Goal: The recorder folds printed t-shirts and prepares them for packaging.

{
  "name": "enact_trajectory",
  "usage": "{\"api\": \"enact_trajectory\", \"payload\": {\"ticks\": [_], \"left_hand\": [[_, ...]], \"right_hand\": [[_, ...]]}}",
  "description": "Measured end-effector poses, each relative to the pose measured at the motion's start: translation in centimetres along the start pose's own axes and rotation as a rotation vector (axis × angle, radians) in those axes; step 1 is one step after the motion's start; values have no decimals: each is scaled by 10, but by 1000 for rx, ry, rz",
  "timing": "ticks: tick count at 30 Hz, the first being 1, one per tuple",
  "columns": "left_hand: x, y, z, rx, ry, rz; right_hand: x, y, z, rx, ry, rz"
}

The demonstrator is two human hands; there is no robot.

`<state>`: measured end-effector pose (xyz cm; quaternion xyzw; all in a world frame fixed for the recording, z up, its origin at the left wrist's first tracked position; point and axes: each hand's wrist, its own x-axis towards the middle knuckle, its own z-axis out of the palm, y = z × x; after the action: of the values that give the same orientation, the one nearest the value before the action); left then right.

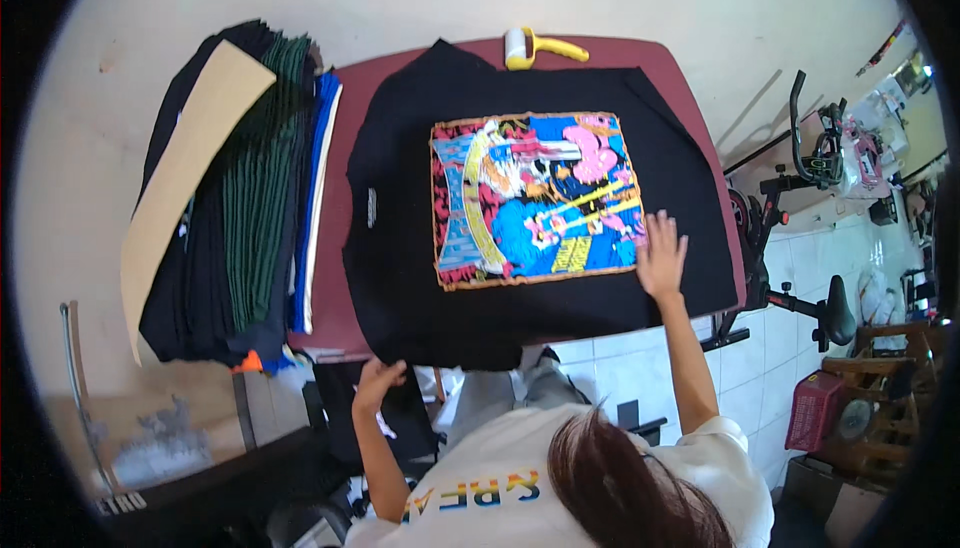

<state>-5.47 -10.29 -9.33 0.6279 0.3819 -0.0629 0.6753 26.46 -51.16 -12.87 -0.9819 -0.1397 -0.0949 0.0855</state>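
Observation:
A black T-shirt (400, 308) lies spread over a maroon table (655, 56), its neck end to the left and a small pale label there. A bright multicoloured printed panel (540, 198) sits in its middle. My right hand (662, 256) rests flat on the fabric by the panel's right edge, fingers stretched out, holding nothing. At the near left edge, my left hand (378, 385) has its fingers closed at the shirt's overhanging sleeve and seems to pinch it. A lint roller (545, 48) with a yellow handle and white roll lies at the table's far edge.
Left of the shirt stands a tall stack of folded dark and green garments (255, 188), with a long tan board (190, 188) on it and blue and white cloth beside. An exercise bike (800, 188) and a red crate (815, 410) stand to the right.

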Motion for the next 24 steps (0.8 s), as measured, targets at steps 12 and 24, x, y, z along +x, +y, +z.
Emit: {"api": "enact_trajectory", "payload": {"ticks": [12, 24], "left_hand": [[-15, -41, 14, 278, 21, -74], [1, -20, 67, 644, 1168, 819]], "right_hand": [[-69, 96, -30, 44, 10, 262], [-75, 101, -21, 53, 96, 243]]}}
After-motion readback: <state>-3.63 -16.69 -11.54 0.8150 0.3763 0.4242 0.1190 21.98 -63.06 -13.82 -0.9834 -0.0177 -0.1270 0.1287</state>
